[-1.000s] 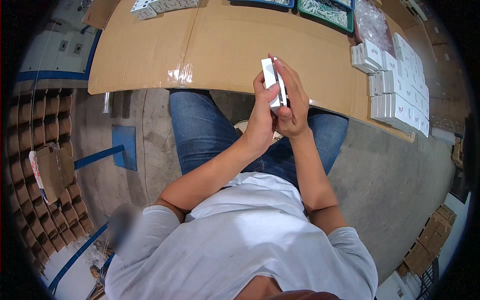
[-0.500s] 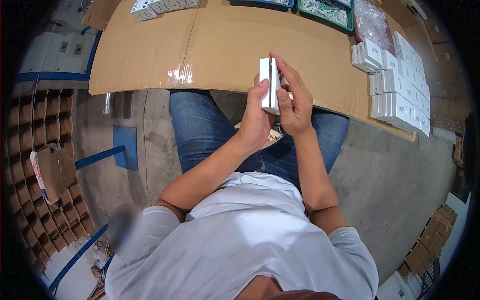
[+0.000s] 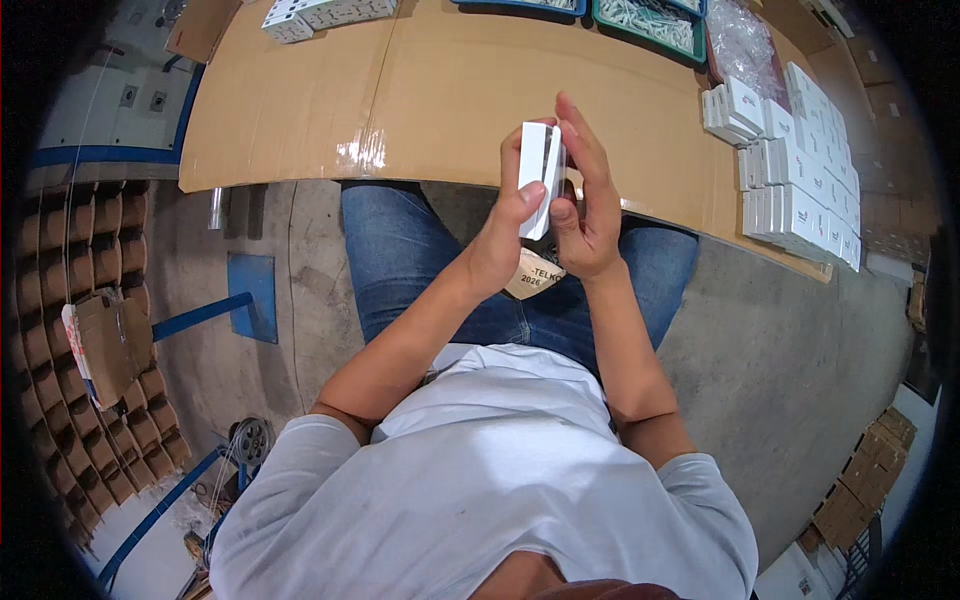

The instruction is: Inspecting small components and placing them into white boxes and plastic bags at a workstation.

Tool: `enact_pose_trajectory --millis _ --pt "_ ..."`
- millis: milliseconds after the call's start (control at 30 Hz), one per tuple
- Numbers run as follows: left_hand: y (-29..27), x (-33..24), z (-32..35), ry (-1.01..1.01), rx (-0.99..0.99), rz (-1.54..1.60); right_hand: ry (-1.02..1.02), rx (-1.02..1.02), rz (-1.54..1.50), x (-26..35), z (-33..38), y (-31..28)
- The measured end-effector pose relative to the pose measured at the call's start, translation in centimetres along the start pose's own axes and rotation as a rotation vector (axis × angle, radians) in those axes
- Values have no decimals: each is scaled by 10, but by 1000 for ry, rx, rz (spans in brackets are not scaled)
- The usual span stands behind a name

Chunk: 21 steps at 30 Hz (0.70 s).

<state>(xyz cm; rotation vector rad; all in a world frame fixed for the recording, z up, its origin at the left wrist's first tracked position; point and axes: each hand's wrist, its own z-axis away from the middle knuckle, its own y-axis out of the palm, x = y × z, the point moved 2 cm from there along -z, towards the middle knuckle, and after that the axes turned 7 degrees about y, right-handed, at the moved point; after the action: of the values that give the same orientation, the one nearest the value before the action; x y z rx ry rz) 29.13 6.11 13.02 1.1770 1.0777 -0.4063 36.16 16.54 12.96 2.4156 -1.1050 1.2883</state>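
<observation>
A small white box (image 3: 535, 165) stands on end between my hands, above the near edge of the table. Along its right side runs a dark gap, wider at the top than at the bottom, so one side flap or lid looks partly apart. My left hand (image 3: 503, 232) grips it, thumb on the near face and fingers wrapped behind. My right hand (image 3: 592, 225) presses against its right side, with fingers stretched upward and the thumb low beside the box. What lies inside the box is hidden.
A cardboard-covered table (image 3: 460, 100) spans the front. Stacked white boxes (image 3: 800, 190) stand at its right, near a clear plastic bag (image 3: 742, 50). A green tray (image 3: 650, 35) of small white pieces sits at the back. Patterned boxes (image 3: 330, 12) are far left. A tan printed piece (image 3: 535, 275) shows below my hands.
The box has tilted slightly and its gap has widened at the top. My right fingers have shifted up and right, and my left hand has dropped a little.
</observation>
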Motion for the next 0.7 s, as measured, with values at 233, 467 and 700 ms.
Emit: enact_pose_trajectory --millis 233,467,700 --pt "-25 -26 -11 263 198 -365 42 18 31 2 -3 -10" --pt "-32 -36 8 -97 288 -410 325 97 -201 5 2 -10" --pt "-46 -32 14 -173 314 -395 324 203 -121 9 0 -8"
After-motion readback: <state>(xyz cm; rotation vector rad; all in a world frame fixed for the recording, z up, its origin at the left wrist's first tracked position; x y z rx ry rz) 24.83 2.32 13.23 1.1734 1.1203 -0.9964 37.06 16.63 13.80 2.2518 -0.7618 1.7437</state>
